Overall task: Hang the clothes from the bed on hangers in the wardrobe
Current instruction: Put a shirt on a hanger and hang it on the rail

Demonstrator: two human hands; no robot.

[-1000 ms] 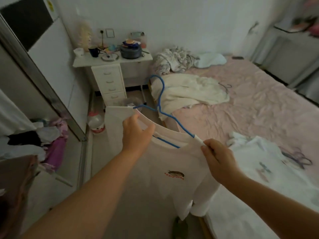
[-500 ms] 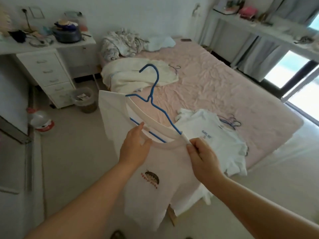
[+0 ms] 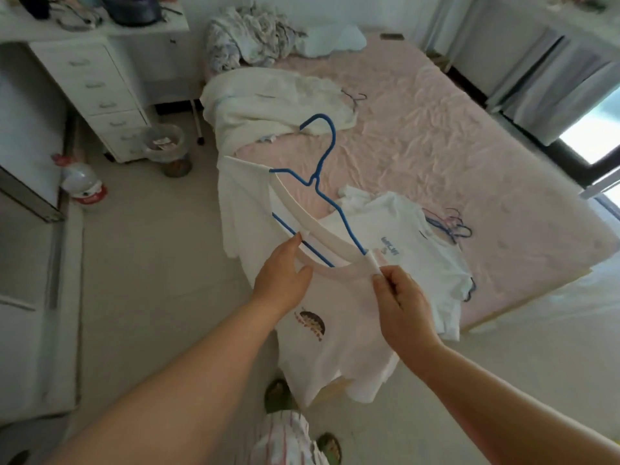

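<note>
A white T-shirt (image 3: pixel 339 333) with a small brown print hangs in front of me over the bed's edge. A blue wire hanger (image 3: pixel 322 172) sits inside its neck opening, hook pointing up. My left hand (image 3: pixel 281 280) holds the front of the collar, fingers inside the neck. My right hand (image 3: pixel 399 300) pinches the collar at the shoulder, over the hanger's right end. On the pink bed (image 3: pixel 453 135) lie another white T-shirt (image 3: pixel 402 243) with blue lettering and a cream garment (image 3: pixel 268 102).
Several loose hangers (image 3: pixel 449 223) lie on the bed beside the second shirt. A rumpled blanket (image 3: pixel 248 38) is at the bed's head. A white drawer unit (image 3: pixel 97 92), a waste bin (image 3: pixel 167 149) and a plastic bottle (image 3: pixel 84 186) stand at the left.
The view has swung right and down, from the wardrobe side toward the bed. My right hand has drawn the collar over the hanger's right end; both hands kept their hold.
</note>
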